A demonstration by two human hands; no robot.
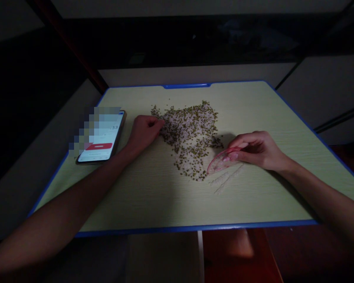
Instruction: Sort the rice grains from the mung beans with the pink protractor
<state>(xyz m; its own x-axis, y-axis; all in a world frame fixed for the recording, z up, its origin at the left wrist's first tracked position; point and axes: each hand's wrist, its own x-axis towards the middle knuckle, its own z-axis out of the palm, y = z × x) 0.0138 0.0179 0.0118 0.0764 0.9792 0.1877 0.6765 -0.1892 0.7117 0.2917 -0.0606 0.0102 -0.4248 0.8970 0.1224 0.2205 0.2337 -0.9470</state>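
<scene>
In our right hand (261, 152) we pinch a clear pink-rimmed piece (218, 164), its length slanting toward the grain pile (191, 124) between our hands, the nearer left hand (144, 131) curled at its edge, any hold hidden

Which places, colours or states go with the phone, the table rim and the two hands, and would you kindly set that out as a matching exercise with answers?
Column one
1. phone
2. right hand
3. table rim
4. left hand

Column two
A. blue
B. at the left edge of the pile of pale and green grains
C. lying face up, lit
D. pinching a clear red-edged piece

Pairs: 1-C, 2-D, 3-A, 4-B
</scene>
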